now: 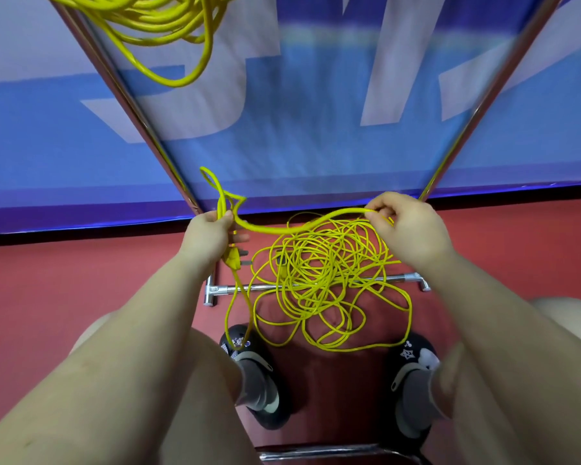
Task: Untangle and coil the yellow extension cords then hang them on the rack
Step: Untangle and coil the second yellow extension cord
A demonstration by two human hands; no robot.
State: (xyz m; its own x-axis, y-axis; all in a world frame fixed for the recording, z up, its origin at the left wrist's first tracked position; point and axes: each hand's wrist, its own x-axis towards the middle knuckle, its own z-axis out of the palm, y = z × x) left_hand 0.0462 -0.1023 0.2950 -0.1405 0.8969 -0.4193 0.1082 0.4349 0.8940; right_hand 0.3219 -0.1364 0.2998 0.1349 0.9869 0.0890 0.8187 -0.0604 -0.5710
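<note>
A tangled yellow extension cord (319, 280) lies in a loose heap on the red floor, over the rack's lower crossbar (396, 279). My left hand (208, 234) grips a few loops of this cord, with its yellow plug (232, 260) hanging just below the fist. A strand runs from there to my right hand (405, 226), which pinches it above the heap. A coiled yellow cord (158, 25) hangs from the top left of the metal rack (138, 109).
The rack's two chrome uprights slant outward, the right one (477, 119) toward the top right. A blue and white banner (316, 95) stands behind. My two feet in black sandals (255, 374) stand just below the heap. Another chrome bar (319, 452) lies at the bottom edge.
</note>
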